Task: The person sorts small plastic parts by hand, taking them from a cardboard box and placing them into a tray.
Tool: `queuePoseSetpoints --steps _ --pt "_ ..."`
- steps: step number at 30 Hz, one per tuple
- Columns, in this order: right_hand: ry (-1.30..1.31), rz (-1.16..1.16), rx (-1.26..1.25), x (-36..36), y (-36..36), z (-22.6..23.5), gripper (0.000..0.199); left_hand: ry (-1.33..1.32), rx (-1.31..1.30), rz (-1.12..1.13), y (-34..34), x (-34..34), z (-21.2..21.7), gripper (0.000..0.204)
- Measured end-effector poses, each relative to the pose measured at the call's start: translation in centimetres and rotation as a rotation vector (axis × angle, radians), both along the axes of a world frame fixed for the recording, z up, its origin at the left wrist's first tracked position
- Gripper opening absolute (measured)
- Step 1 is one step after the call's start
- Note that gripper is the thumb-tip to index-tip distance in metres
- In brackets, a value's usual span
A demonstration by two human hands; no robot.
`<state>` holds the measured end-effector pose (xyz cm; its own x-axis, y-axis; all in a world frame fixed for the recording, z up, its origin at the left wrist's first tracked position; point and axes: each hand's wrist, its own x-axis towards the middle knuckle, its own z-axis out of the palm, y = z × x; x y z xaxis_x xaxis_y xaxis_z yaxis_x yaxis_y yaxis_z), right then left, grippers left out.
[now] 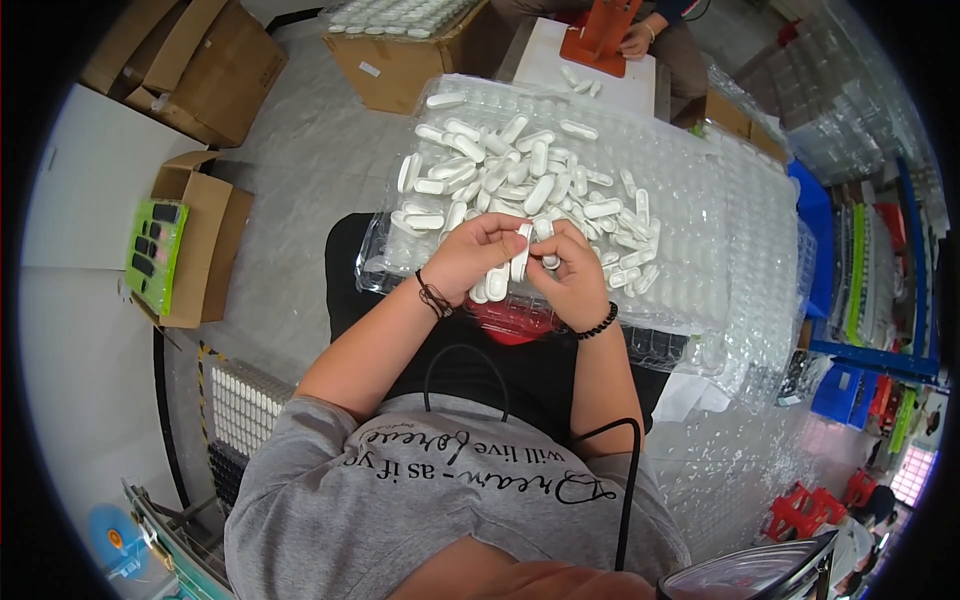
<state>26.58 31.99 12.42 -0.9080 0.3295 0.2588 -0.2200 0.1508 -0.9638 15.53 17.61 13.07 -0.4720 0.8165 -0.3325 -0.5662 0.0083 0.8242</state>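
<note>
Many white pieces (540,193) lie loose on the clear tray stack (685,200), so much seems left; which are finished, I cannot tell. Above its near edge, my left hand (465,261) pinches one white piece (521,256); my right hand (577,282) curls beside it, its grip unclear.

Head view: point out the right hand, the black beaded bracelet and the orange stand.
Right hand (578,280): head view, middle of the hand.
Black beaded bracelet (600,326): head view, middle beads.
Orange stand (607,30): head view, its upright.

Light is bright, clear trays (680,225) glint, edges warp.
</note>
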Motion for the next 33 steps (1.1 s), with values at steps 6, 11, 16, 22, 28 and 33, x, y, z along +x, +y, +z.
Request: queuePoseSetpoints --steps 6,11,16,22,28,33 --pt "-0.014 0.024 0.071 0.3 -0.4 0.7 0.015 0.067 0.023 0.05 0.0 0.5 -0.1 0.028" --pt "0.034 0.044 0.069 0.5 -0.1 1.1 0.015 0.022 0.004 -0.012 0.3 0.4 1.1 0.025" --pt "0.02 -0.006 0.106 0.7 0.2 1.9 0.016 0.059 0.001 -0.064 0.9 -0.5 1.4 0.027" --pt "-0.005 -0.134 -0.42 1.6 2.9 2.4 0.015 -0.014 -0.064 -0.159 3.7 -2.6 2.4 0.033" --pt "-0.021 -0.6 -1.311 2.2 6.0 -0.6 0.027 -0.44 0.023 -0.02 10.1 -10.4 0.9 0.031" --pt "-0.047 -0.527 -1.383 2.5 4.8 -0.3 0.023 -0.427 -0.032 0.088 18.5 -17.3 -1.0 0.024"
